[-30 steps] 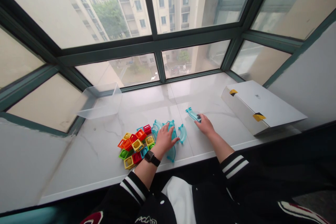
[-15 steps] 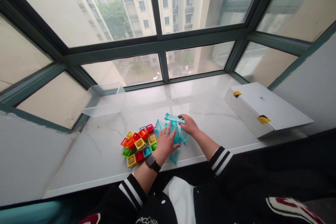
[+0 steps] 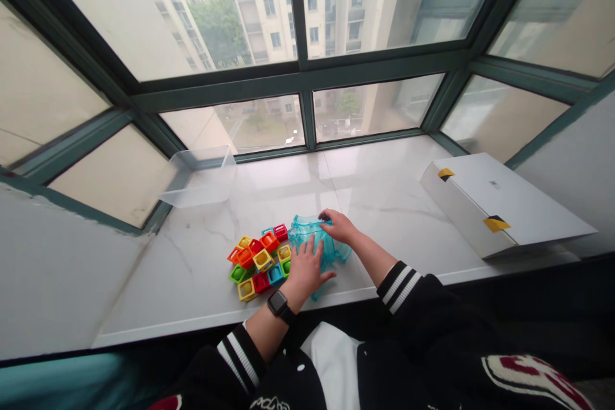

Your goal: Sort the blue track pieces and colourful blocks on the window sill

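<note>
My left hand [image 3: 306,267], with a watch [image 3: 278,302] on its wrist, lies with fingers spread over a heap of clear blue plastic track pieces [image 3: 331,250]. What its palm touches underneath is hidden. At the far side of the heap my right hand [image 3: 340,227] is closed on one clear blue track piece [image 3: 307,228], which is held roughly level. Close to the left of my left hand sits a cluster of coloured toy blocks [image 3: 262,260] in red, orange, yellow, green and blue, each with an open-framed side.
Everything rests on a white marble-patterned window sill [image 3: 384,205]. A clear plastic bin [image 3: 202,179] stands at the back left, against the window frame. On the right lies a white box [image 3: 504,205] with yellow-and-black tabs. The sill's front edge [image 3: 192,325] runs near my body.
My right hand has brought the blue track piece slightly left and down over the heap. My left hand stays spread there. The whole view has shifted a little to the right.
</note>
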A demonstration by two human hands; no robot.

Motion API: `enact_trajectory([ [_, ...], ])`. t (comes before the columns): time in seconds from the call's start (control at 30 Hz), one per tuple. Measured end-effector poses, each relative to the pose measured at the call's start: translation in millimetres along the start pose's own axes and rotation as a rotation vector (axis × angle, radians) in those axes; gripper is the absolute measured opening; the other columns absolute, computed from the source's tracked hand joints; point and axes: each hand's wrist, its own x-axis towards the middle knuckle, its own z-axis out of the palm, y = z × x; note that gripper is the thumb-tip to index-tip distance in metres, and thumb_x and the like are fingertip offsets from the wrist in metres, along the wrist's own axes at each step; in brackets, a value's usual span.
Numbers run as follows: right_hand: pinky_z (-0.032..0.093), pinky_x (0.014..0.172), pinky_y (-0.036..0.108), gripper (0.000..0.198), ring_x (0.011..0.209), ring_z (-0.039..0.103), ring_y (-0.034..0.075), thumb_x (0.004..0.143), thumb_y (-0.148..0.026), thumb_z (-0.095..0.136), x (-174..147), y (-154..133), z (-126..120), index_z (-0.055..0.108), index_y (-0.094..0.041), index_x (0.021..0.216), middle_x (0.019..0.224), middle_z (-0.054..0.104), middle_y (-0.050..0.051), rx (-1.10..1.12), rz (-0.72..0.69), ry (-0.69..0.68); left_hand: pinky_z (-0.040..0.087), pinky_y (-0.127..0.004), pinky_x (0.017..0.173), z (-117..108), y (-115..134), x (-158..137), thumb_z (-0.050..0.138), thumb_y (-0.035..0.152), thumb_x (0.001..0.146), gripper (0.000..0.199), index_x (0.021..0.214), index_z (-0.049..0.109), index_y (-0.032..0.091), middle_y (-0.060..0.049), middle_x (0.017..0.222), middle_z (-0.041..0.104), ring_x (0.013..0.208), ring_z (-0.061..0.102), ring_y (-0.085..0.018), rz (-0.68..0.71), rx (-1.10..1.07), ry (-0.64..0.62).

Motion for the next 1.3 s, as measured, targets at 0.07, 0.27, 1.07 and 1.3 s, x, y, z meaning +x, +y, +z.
enact_trajectory([
  [0.07, 0.054, 0.096, 0.037, 0.02, 0.103, 0.069, 0.021, 0.086, -0.014, 0.069, -1, 2, -2, 0.068, -0.023, 0.104, 0.108, 0.072, 0.004, 0.017, -0.007, 0.015, 0.037, -0.067, 0.116, 1, 0, -1, 0.076, 0.071, 0.08, 0.1, 0.161, 0.045, 0.02, -0.022, 0.169, 0.037, 0.142, 0.047, -0.047, 0.01, 0.009, 0.01],
  [0.27, 0.055, 0.097, 0.04, 0.022, 0.103, 0.069, 0.022, 0.085, -0.021, 0.066, -6, 9, -12, 0.068, -0.023, 0.107, 0.111, 0.07, 0.005, 0.139, -0.058, 0.151, 0.022, -0.07, 0.124, -2, -2, -14, 0.077, 0.075, 0.077, 0.101, 0.159, 0.048, 0.022, -0.02, 0.169, 0.037, 0.149, 0.039, -0.047, 0.033, 0.032, 0.073],
  [1.07, 0.055, 0.097, 0.04, 0.045, 0.103, 0.066, 0.025, 0.08, -0.011, 0.064, -187, 47, -44, 0.073, -0.028, 0.121, 0.109, 0.067, 0.006, -0.169, 0.026, -0.019, 0.029, -0.064, 0.129, 12, -22, -54, 0.062, 0.016, 0.096, 0.016, 0.097, 0.074, 0.025, -0.008, 0.15, 0.062, 0.151, 0.045, -0.033, 0.172, -0.064, 0.309],
  [1.3, 0.056, 0.104, 0.048, 0.05, 0.114, 0.064, 0.029, 0.082, -0.021, 0.079, -168, 38, -10, 0.069, -0.03, 0.13, 0.119, 0.064, 0.008, -0.16, -0.085, 0.049, 0.033, -0.06, 0.129, 17, -19, -57, 0.059, 0.019, 0.1, 0.02, 0.114, 0.072, 0.024, -0.009, 0.143, 0.066, 0.146, 0.05, -0.029, 0.139, -0.163, 0.381],
])
